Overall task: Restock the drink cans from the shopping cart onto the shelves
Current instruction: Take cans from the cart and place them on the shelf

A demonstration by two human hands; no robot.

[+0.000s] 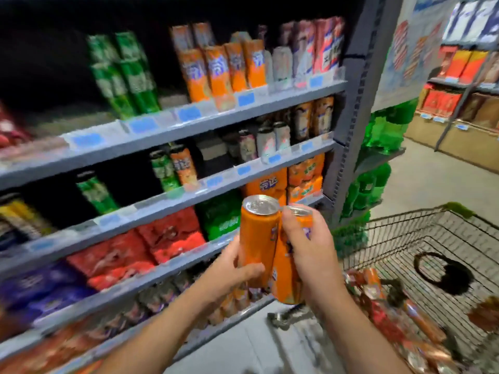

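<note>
From the head camera, the left hand (232, 268) grips a tall orange can (258, 238) low on its body, thumb across the front, fingers wrapped behind. The right hand (307, 247) curls round a second orange can (287, 276), holding it near the top. The two cans are upright, slightly tilted, and touch side by side in front of the grey shelves (205, 122), level with the lower tiers. The shelves carry green, orange, and pale cans on the upper tiers, and red, green and orange multipacks lower down; much of this is blurred. To the right stands the wire shopping cart (405, 228), with more cans (378, 290) lying in it near the right forearm.
</note>
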